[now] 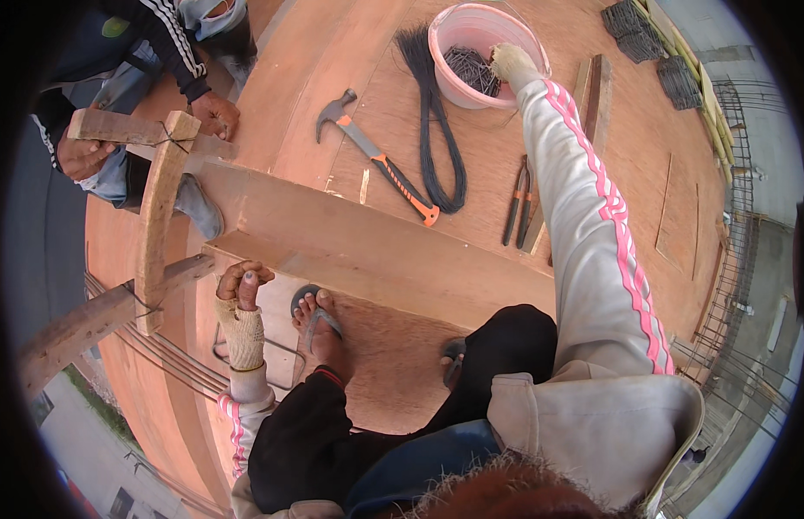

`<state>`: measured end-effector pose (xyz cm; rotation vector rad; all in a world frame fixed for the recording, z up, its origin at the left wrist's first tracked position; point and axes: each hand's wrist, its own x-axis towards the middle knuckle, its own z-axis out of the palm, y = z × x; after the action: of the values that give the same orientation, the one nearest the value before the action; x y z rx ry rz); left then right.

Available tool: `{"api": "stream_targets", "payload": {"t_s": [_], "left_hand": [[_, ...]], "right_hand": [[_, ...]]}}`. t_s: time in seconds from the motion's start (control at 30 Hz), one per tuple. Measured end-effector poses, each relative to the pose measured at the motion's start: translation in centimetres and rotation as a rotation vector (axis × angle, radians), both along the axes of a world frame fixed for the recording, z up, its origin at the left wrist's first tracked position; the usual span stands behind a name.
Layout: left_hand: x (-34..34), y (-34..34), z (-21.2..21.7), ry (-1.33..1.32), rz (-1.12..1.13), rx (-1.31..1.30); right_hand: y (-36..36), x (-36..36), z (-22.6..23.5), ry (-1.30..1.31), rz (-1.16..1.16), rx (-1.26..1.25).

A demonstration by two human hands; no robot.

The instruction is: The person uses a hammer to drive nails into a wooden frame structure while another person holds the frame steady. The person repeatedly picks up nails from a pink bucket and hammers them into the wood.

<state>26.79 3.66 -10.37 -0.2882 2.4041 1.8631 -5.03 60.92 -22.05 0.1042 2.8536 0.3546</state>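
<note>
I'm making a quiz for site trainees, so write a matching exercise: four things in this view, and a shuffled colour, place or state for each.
Column one:
1. Hammer
2. Bucket
3. Wire bundle
4. Right hand

Column two:
A. Black strands, looped
B. Dipped into a container, beside nails
C. Orange-and-black grip
D. Pink

Pairs: 1-C, 2-D, 3-A, 4-B

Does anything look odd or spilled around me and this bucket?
Nothing looks spilled: the metal bits lie inside the bucket. What seems odd is the open sandal on the left foot; it leaves the toes bare around tools like the hammer.
</note>
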Motion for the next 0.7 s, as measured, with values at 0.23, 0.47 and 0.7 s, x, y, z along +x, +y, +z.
{"api": "stream_targets", "payload": {"t_s": [0.23,0.47,0.7], "left_hand": [[2.3,-3.5,-1.7,-0.094,0.087,-0.017],[3.3,-4.9,-1.5,-0.075,0.169,-0.042],[3.3,-4.2,-1.1,-0.045,0.185,-0.031]], "right_hand": [[0.7,-2.0,-1.6,0.062,0.076,-0.253],[-0.2,-2.3,-3.8,0.184,0.118,-0.167],[0.6,0.0,1.2,0.383,-0.296,-1.458]]}}
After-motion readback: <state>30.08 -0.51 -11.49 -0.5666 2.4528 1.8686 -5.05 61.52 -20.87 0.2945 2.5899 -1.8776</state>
